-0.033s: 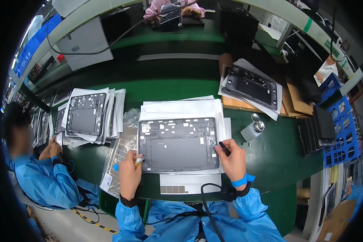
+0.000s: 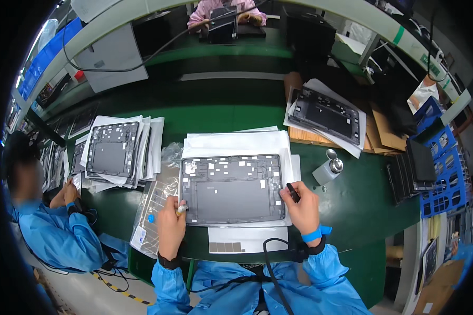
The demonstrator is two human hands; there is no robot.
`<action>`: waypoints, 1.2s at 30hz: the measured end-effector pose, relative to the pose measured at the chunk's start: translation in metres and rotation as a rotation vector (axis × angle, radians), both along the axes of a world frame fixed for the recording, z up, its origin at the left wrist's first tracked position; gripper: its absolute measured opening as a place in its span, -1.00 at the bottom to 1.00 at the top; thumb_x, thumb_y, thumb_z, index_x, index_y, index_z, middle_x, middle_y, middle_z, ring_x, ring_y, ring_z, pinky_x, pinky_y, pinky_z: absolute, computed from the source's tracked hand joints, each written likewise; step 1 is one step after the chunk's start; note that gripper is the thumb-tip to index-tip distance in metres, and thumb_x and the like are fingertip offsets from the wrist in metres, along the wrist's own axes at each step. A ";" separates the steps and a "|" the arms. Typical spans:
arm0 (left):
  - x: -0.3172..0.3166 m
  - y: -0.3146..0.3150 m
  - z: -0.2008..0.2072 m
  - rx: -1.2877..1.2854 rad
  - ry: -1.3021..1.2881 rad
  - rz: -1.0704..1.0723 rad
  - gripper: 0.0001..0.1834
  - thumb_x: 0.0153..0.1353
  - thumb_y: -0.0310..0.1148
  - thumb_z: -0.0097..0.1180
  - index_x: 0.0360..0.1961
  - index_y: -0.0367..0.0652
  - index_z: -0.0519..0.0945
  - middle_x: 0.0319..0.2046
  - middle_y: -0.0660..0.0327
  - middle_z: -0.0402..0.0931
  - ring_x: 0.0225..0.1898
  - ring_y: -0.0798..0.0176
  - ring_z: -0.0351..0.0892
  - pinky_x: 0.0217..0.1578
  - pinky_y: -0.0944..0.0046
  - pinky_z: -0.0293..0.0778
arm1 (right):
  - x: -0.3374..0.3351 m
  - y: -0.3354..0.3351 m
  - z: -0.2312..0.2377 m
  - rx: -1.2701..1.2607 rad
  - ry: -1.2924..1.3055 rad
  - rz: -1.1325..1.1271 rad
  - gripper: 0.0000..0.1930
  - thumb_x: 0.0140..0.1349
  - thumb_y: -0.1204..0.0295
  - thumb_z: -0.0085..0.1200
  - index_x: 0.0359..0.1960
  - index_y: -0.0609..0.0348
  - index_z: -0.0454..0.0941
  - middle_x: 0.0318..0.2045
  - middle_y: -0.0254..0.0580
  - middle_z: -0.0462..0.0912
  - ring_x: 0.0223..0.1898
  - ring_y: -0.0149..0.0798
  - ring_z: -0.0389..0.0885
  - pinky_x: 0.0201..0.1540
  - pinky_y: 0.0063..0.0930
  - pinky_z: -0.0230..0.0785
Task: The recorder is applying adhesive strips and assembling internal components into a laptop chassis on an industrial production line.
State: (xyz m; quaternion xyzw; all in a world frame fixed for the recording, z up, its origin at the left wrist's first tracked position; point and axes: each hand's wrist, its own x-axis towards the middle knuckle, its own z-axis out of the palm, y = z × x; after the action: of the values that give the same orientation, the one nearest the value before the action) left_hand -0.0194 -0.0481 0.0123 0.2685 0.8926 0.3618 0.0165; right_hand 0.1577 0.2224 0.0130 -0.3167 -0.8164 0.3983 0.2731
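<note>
A dark grey tablet back housing (image 2: 228, 199) dotted with small white pads lies inner side up on a stack of white sheets (image 2: 236, 143) in front of me. My left hand (image 2: 171, 223) is closed at its left edge, with a pale yellowish covering on a fingertip. At the right edge, my right hand (image 2: 302, 207) pinches a short black stick-like tool (image 2: 293, 192); its working end is hidden, and the thumb is close to the housing's rim. Below the housing, a white sheet with grey-brown square pieces (image 2: 225, 247) sticks out.
A metal-topped dispenser bottle (image 2: 328, 169) stands to the right. More housings sit on paper at the left (image 2: 112, 148) and on a wooden board at the far right (image 2: 328, 113). A clear plastic bag (image 2: 160, 197) lies by my left hand. A co-worker (image 2: 58, 231) sits at left; another works across.
</note>
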 end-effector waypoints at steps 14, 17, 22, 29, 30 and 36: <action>0.008 0.022 -0.018 0.486 -0.087 0.073 -0.70 0.51 -0.25 -0.09 -0.30 -0.28 0.37 -0.56 0.17 0.34 -0.46 0.33 0.24 -0.39 0.24 0.28 | -0.010 0.003 -0.009 -0.601 0.431 -0.022 -0.63 0.34 0.33 0.18 0.02 0.27 0.35 -0.37 -0.12 0.66 -0.34 -0.34 0.60 -0.31 -0.39 0.44; -0.002 0.012 -0.038 0.463 -0.215 0.119 -0.64 0.52 -0.16 -0.10 -0.28 -0.29 0.40 -0.55 0.27 0.29 -0.44 0.40 0.21 -0.39 0.30 0.25 | -0.002 0.012 -0.030 -0.546 0.305 0.110 -0.50 0.23 0.29 0.32 0.06 0.36 0.42 -0.28 -0.13 0.66 -0.28 -0.38 0.61 -0.26 -0.45 0.48; -0.017 0.007 -0.055 0.436 -0.204 -0.035 -0.56 0.53 -0.07 -0.13 -0.35 -0.24 0.43 -0.58 0.33 0.32 -0.51 0.42 0.21 -0.44 0.32 0.24 | 0.014 0.002 0.012 -0.318 0.377 0.020 -0.72 0.34 0.31 0.19 -0.12 0.32 0.60 -0.38 -0.44 0.60 -0.35 -0.57 0.45 -0.29 -0.60 0.34; 0.005 0.020 -0.012 0.214 -0.170 -0.125 -0.75 0.49 -0.27 -0.11 -0.19 -0.19 0.55 -0.62 0.10 0.59 -0.48 0.20 0.66 -0.47 0.23 0.41 | 0.044 0.152 0.097 -0.477 0.539 -0.066 -0.76 0.30 0.36 0.21 -0.13 0.28 0.61 -0.26 -0.34 0.68 -0.30 -0.46 0.60 -0.19 -0.49 0.47; 0.014 0.030 -0.004 0.042 -0.140 -0.067 -0.78 0.42 -0.30 0.00 0.00 0.00 0.61 -0.57 0.16 0.54 -0.54 0.15 0.60 -0.52 0.15 0.42 | 0.053 0.190 0.096 -0.524 0.489 -0.098 -0.76 0.32 0.37 0.18 -0.12 0.32 0.60 -0.28 -0.28 0.70 -0.31 -0.44 0.63 -0.19 -0.48 0.50; 0.031 0.056 -0.002 -0.403 0.451 -0.275 -0.47 0.34 -0.24 0.12 0.34 0.28 0.43 -0.48 0.19 0.31 -0.69 0.16 0.42 -0.66 0.15 0.37 | 0.052 0.337 0.034 -0.547 0.449 -0.152 -0.75 0.33 0.36 0.16 -0.14 0.36 0.58 -0.27 -0.15 0.70 -0.31 -0.33 0.65 -0.21 -0.37 0.51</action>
State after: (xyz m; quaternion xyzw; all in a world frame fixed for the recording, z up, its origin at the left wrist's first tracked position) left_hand 0.0117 0.0081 0.0102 0.4512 0.8827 0.1040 -0.0802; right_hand 0.2097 0.5596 0.0473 -0.3424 -0.5735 0.6402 0.3794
